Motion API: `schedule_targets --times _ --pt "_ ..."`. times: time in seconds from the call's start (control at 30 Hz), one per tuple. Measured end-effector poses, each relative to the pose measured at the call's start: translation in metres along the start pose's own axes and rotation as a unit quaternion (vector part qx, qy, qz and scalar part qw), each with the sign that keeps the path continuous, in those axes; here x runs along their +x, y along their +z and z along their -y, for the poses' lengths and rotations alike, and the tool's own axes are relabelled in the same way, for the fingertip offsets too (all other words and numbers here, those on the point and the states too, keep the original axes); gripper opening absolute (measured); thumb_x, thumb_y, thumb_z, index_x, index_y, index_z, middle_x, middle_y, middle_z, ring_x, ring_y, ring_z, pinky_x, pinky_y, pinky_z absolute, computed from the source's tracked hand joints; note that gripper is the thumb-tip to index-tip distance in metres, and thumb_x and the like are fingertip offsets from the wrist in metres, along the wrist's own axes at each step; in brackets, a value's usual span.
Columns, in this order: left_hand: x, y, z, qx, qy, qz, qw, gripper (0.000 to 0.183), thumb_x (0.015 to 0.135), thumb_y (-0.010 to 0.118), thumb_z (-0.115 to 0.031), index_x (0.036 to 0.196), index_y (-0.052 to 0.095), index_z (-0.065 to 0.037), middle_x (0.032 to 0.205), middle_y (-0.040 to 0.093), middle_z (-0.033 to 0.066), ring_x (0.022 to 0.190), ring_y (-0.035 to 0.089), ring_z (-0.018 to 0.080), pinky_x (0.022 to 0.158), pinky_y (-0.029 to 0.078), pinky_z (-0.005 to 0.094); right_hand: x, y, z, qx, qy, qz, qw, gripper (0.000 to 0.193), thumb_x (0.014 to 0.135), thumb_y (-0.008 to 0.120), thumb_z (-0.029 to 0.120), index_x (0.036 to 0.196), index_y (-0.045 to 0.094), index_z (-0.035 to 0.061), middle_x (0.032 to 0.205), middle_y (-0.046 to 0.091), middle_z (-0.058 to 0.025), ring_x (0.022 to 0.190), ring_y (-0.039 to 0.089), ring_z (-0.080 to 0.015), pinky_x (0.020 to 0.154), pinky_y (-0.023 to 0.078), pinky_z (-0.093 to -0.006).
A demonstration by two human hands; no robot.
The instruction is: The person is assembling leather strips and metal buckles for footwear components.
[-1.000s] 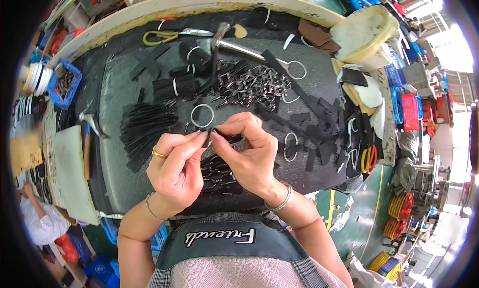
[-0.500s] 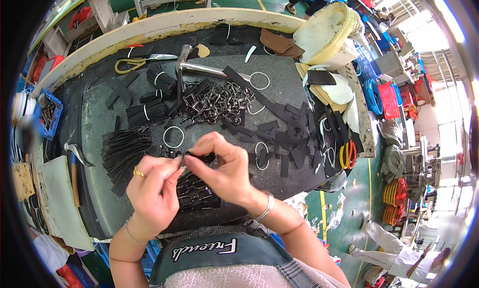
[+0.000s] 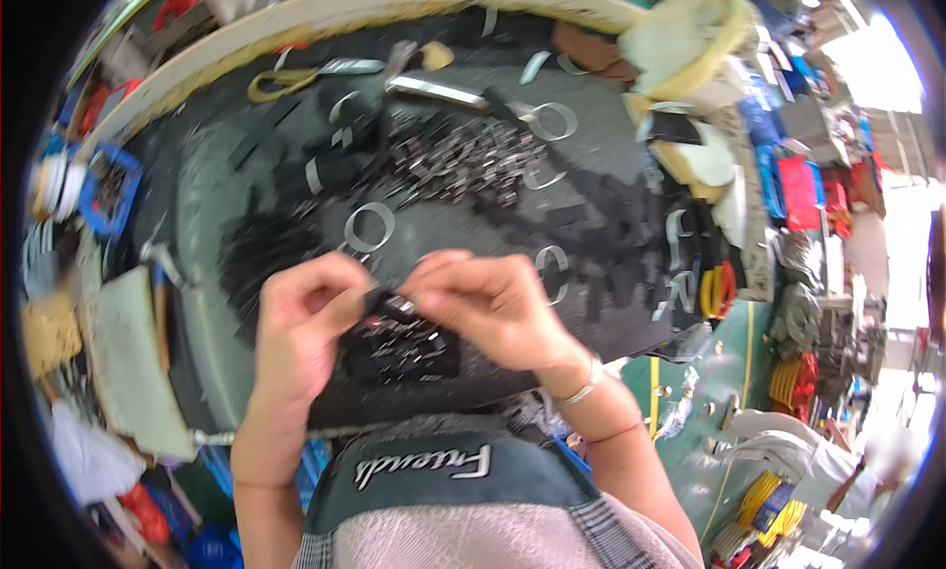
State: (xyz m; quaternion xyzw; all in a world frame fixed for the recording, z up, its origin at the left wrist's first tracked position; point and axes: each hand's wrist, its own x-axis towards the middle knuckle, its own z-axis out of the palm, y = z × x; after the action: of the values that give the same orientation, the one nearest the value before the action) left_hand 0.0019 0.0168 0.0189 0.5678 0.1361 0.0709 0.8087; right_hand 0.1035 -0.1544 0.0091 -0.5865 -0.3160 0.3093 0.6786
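Between my two hands, above the near edge of the bench, is a small black strap (image 3: 375, 298) with a shiny metal buckle (image 3: 398, 304) on it. My left hand (image 3: 307, 323) pinches the strap from the left. On the other side, my right hand (image 3: 498, 311) is closed with thumb and fingertips at the buckle end; motion blur hides the exact grip. Just below lies a group of black straps with metal buckles (image 3: 409, 357). A fanned stack of black strips (image 3: 261, 259) is left of my left hand. Beyond my hands sits a heap of loose metal buckles (image 3: 468, 160).
A hammer (image 3: 439, 91) and yellow-handled scissors (image 3: 281, 82) lie toward the back. Loose black pieces (image 3: 601, 224) spread over the right side, with white rings (image 3: 370, 226) about. A yellowish tub (image 3: 690, 42) stands far right, a blue basket (image 3: 110, 190) far left. A raised rim (image 3: 325, 0) borders the bench.
The view has shifted and blurred. My hands have moved apart, the right one rightward, and a metal buckle now shows on the strap between them.
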Motion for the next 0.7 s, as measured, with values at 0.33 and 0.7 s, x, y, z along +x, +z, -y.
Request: schedule_targets --times 0.33,0.7 --pt "0.006 0.020 0.010 -0.052 0.013 -0.057 0.997 0.005 0.085 0.064 -0.003 0.085 0.062 0.001 0.076 0.061 0.0008 0.066 0.055 0.0037 0.060 0.045 0.0174 0.001 -0.003 0.005 -0.276 -0.106 -0.093 0.951 0.021 0.072 0.068 0.000 0.092 0.067 0.0030 0.092 0.064 -0.0093 0.084 0.059 -0.0238 0.085 0.039 -0.0323" --pt "0.004 0.019 0.008 0.041 0.014 -0.062 0.997 0.007 0.087 0.063 -0.005 0.082 0.060 -0.002 0.073 0.056 -0.0028 0.063 0.048 0.0017 0.057 0.039 0.0168 0.009 -0.002 0.012 -0.527 -0.334 -0.044 0.781 0.024 0.059 0.071 0.010 0.082 0.067 0.0113 0.095 0.062 -0.0066 0.095 0.054 -0.0276 0.084 0.040 -0.0372"
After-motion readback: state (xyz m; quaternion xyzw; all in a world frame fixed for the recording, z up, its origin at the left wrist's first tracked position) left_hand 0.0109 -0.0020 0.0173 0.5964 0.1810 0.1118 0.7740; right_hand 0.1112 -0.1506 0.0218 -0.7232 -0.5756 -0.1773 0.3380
